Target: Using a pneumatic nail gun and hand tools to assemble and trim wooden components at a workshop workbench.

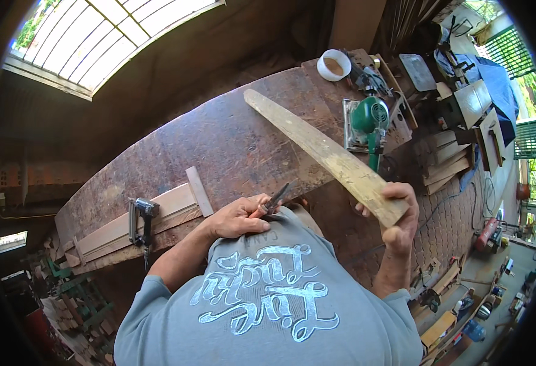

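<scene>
My right hand [400, 213] is closed around the near end of a long, pale, worn wooden board [317, 143]. From there the board slants up and left over the workbench [219, 140], its narrow rounded tip at the far end. Close to my shirt front, my left hand [243, 218] is wrapped around a pair of pliers [271, 202] with orange handles and dark jaws. The jaws point up and right, away from my body. My palm and fingers hide part of the handles.
A nail gun [143, 222] rests by wooden strips [170, 207] on the bench's left. At its far right are a green power sander [367, 119] and a white tub [334, 65] of brown material. Stacked wood pieces [448, 160] lie farther right; a red fire extinguisher [487, 235] is beyond.
</scene>
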`<state>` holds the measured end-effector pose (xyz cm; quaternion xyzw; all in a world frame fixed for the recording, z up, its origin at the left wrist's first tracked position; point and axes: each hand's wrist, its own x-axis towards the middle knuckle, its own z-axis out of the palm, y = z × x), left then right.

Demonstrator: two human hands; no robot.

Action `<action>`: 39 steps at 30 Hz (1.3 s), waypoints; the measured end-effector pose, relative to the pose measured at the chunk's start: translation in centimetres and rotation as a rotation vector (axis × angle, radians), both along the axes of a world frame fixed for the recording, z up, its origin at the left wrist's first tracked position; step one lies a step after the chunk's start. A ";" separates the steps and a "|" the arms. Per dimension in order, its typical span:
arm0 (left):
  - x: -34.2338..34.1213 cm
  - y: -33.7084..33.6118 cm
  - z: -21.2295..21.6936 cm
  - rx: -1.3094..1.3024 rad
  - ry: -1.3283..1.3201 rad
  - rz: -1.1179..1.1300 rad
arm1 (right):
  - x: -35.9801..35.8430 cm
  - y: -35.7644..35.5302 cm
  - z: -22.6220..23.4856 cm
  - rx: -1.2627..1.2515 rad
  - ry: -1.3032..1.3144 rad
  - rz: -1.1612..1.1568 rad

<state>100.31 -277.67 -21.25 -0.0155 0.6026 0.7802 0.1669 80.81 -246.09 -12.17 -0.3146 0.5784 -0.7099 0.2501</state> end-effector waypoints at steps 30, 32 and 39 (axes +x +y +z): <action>-7.5 -2.0 8.3 -0.115 -0.310 -0.204 | 0.0 -9.1 1.0 -0.495 0.469 -0.364; -7.4 -2.2 8.3 -0.122 -0.340 -0.227 | 0.2 -9.1 0.9 -0.482 0.461 -0.343; -7.1 -1.3 9.3 -0.200 -0.323 -0.169 | 0.6 -9.1 0.8 -0.472 0.477 -0.302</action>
